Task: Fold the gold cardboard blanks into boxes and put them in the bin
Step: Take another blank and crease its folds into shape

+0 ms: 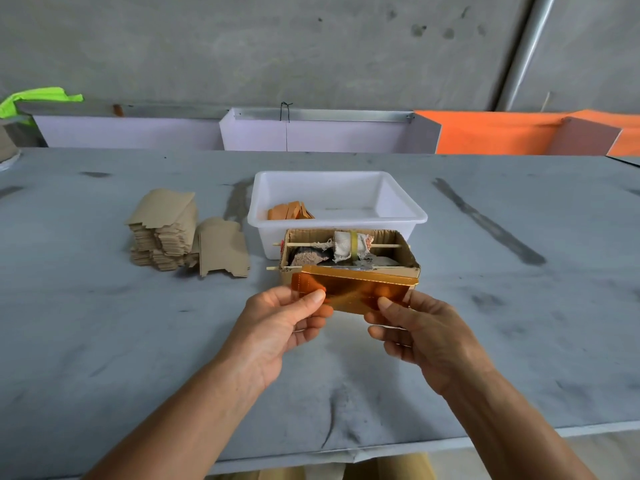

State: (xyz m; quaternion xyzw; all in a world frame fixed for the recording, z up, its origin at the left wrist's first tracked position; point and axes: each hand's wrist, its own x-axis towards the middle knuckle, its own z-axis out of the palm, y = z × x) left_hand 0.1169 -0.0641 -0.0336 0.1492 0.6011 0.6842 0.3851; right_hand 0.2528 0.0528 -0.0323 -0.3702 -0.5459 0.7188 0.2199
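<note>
Above the grey table, your left hand and right hand pinch the shiny gold cardboard blank at opposite ends, before the white plastic bin. Keep thumbs on creases; fold squarely.

Open cardboard box of rags
</note>
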